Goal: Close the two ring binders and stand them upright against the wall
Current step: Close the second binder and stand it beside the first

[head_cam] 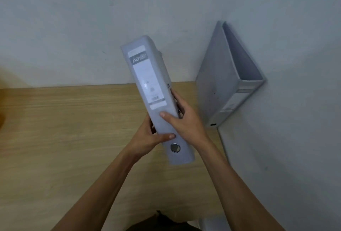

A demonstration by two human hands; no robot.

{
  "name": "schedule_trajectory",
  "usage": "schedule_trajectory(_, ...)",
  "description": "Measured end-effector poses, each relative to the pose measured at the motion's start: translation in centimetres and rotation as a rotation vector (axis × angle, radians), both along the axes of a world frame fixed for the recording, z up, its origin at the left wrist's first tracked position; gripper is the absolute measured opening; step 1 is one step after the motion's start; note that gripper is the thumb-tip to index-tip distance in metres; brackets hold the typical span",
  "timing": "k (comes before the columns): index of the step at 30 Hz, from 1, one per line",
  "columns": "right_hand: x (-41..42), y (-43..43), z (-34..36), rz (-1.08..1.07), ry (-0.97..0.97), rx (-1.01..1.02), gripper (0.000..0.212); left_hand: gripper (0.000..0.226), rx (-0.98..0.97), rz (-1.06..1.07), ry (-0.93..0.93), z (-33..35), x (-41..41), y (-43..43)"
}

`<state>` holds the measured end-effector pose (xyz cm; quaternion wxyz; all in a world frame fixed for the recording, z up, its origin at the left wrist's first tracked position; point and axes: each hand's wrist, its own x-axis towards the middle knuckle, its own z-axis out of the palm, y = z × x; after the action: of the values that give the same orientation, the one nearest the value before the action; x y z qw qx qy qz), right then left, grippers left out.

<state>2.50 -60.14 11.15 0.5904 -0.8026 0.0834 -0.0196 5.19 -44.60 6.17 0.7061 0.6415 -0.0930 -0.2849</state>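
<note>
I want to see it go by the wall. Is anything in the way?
Nothing visible blocks it. Both hands, left hand and right hand, hold the binder above bare wooden table. The other binder stands against the side wall, off to the right.

Dim, flat light; soft blur throughout; wide-angle bending at edges.

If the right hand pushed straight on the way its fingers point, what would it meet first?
The right hand already grips the held binder; its fingers point up-left, so beyond that likely only the back wall, though depth is unclear.
</note>
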Motion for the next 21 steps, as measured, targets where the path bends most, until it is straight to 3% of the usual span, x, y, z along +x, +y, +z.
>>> schedule_trajectory(9,-2.9,-6.4,-1.1,-0.006,-0.01,0.038,0.084,0.098,0.215,-0.009,-0.338,-2.3,-0.4,-4.1)
schedule_trajectory(18,-5.6,-8.6,-6.5,-0.094,0.118,-0.014,0.068,0.066,0.334,-0.087,-0.447,-6.4,0.2,-7.2)
schedule_trajectory(21,-5.8,-9.5,-7.3,-0.15,0.116,-0.041,0.059,0.084,0.332,-0.129,-0.479,-6.7,0.8,-8.5)
